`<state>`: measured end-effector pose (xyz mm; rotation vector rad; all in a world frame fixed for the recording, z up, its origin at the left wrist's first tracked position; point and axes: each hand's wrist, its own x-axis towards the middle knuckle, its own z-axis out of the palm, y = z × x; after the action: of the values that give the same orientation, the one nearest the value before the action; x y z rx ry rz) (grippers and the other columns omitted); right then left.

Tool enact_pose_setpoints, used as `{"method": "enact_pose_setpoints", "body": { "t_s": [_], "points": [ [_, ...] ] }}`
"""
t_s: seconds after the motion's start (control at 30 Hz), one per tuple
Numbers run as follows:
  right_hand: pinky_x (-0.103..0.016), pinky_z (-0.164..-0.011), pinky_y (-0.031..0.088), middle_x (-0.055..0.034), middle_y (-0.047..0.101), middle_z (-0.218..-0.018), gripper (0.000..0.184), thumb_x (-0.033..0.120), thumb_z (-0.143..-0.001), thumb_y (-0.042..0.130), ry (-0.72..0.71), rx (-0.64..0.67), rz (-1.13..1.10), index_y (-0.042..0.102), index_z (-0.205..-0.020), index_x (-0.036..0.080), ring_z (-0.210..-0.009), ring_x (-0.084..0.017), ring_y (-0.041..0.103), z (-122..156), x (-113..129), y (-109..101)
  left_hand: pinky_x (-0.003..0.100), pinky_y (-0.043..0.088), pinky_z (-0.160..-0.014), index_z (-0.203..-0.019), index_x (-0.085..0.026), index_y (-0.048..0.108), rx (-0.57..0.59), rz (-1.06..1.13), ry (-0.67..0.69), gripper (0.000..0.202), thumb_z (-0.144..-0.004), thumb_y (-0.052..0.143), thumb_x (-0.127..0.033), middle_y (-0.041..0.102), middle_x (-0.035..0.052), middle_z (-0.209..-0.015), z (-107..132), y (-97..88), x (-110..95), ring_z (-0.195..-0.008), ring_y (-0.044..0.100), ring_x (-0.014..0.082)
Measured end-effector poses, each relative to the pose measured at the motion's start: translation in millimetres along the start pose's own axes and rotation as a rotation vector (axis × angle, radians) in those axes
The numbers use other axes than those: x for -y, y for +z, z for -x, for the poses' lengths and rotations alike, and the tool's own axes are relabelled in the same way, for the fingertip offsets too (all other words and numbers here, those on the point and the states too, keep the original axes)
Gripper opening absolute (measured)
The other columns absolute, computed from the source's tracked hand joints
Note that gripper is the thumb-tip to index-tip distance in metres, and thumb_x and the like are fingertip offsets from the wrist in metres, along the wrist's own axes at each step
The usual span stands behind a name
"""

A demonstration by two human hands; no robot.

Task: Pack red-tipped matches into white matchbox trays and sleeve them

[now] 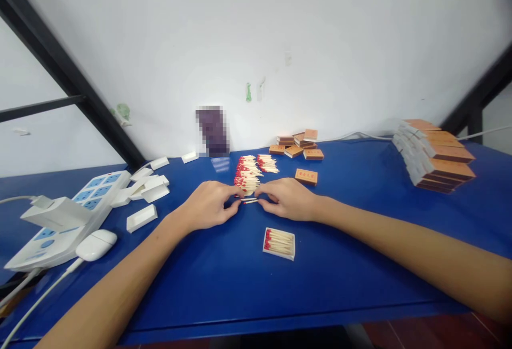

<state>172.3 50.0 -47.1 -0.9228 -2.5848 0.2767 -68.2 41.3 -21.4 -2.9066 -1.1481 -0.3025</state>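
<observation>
A pile of red-headed matchsticks (248,170) lies near the middle of the blue table. At its near edge a few loose matchsticks (250,200) lie crosswise between my two hands. My left hand (210,203) has its thumb and index finger closed in at the red-headed ends. From the other side, my right hand (288,199) closes its thumb and index finger about the plain ends. Closer to me rests a white matchbox tray (294,247) filled with matchsticks, heads to the left.
Several orange matchboxes (313,154) lie at the back, with a single matchbox (306,176) nearer. A large stack of matchboxes (452,162) stands right. White empty trays (142,218), a power strip (60,245) and a white earphone case (96,245) with a cable occupy the left.
</observation>
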Motion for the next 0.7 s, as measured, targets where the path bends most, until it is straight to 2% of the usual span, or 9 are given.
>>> {"method": "enact_pose_setpoints", "body": {
  "t_s": [0.27,0.53,0.7],
  "points": [
    [-0.023,-0.06,0.028,0.002,0.063,-0.071,0.014,0.023,-0.09,0.055,-0.007,0.004,-0.037,0.068,-0.094,0.018,-0.064,-0.01,0.054,-1.2,-2.0,0.2,0.025,0.037,-0.058,-0.098,-0.022,0.07,-0.015,-0.064,-0.064,0.022,-0.087,0.052,-0.026,0.066,-0.0007,-0.066,2.1,1.1,14.6,-0.055,0.057,0.0135],
    [-0.023,-0.058,0.025,0.0031,0.059,-0.067,0.011,0.024,-0.09,0.057,0.003,-0.003,-0.045,0.066,-0.09,0.018,-0.062,-0.01,0.051,-0.8,-4.6,2.1,0.024,0.036,-0.058,-0.097,-0.021,0.071,0.017,-0.049,-0.077,0.023,-0.087,0.051,-0.023,0.065,-0.0002,-0.067,0.3,-2.9,10.6,-0.055,0.056,0.0129],
    [-0.023,-0.059,0.026,0.0027,0.06,-0.068,0.014,0.03,-0.091,0.058,0.017,0.011,-0.042,0.066,-0.089,0.018,-0.062,-0.011,0.052,-1.1,-3.5,0.5,0.023,0.037,-0.057,-0.096,-0.02,0.071,-0.008,-0.011,-0.05,0.022,-0.087,0.052,-0.025,0.063,-0.0008,-0.064,0.4,-2.1,10.1,-0.054,0.055,0.0119]
  ]
}}
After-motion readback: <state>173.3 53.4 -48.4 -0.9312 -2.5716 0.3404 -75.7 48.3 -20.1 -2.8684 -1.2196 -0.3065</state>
